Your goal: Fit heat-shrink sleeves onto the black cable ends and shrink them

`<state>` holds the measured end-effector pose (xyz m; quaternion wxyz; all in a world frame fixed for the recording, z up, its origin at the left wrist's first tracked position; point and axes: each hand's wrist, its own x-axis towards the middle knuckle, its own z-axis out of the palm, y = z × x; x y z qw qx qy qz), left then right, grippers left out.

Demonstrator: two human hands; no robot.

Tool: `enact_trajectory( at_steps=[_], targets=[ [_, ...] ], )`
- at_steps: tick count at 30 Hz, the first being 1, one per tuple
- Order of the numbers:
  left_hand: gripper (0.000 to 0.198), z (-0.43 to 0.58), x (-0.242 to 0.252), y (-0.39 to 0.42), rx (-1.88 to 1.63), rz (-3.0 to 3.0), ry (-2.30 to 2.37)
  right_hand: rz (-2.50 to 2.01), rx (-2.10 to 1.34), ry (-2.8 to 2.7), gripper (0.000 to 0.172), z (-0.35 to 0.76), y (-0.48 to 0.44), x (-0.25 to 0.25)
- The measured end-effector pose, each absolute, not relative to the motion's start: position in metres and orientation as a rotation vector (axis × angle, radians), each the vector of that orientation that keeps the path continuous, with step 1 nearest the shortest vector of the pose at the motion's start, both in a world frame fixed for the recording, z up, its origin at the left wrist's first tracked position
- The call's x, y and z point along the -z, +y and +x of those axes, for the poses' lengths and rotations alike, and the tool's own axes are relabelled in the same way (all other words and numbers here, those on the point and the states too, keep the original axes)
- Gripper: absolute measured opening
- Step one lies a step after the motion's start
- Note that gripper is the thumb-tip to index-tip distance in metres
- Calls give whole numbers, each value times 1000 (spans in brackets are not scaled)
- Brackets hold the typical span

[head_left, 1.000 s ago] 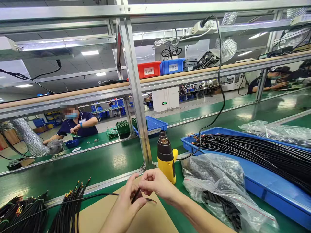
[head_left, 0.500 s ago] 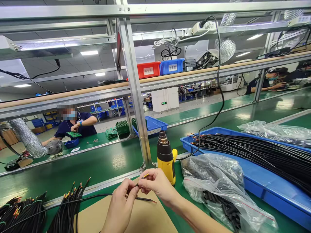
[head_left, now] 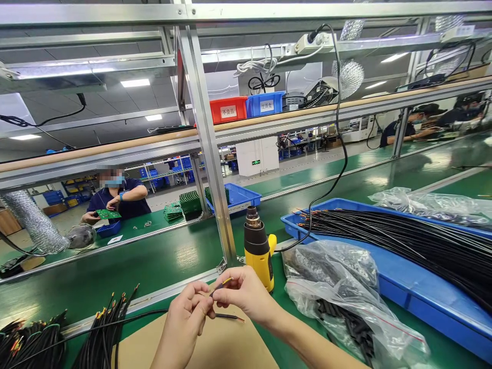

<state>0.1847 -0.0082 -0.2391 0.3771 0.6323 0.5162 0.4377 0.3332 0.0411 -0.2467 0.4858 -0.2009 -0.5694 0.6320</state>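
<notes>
Now showing a yellow tip (head_left: 228, 281) past the fingertips of the right hand (head_left: 248, 297), where none showed a second ago; probably leaves that end easier to work on; gripping the thin dark piece (head_left: 218, 287) behind it between thumb and fingers of the right hand, and apparently of the left hand (head_left: 186, 320), close beside; with a black cable (head_left: 228, 316) just below the right hand and a heat gun (head_left: 257, 251) just beyond.

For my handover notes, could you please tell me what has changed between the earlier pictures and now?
A yellow wire end now shows at the right hand, not visible a second ago; the left hand has drawn its thumb in. A co-worker has brought a green board into clearer view. Both hands remain at the dark cable, and the heat gun still stands upright.
</notes>
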Motion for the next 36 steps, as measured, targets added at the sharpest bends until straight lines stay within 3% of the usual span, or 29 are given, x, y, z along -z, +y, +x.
enact_trajectory(
  at_steps=[7, 22, 36],
  targets=[
    [42, 183, 237, -9, -1112, 1543, 1263, -457, -1557, -1421, 14, 334, 40, 244],
    [58, 177, 229, -7, -976, 1440, 1110, -452, -1574, -1480, 12, 339, 38, 241],
    [60, 178, 224, -9, -930, 1336, 1056, -429, -1624, -1473, 13, 339, 40, 241]
  ],
)
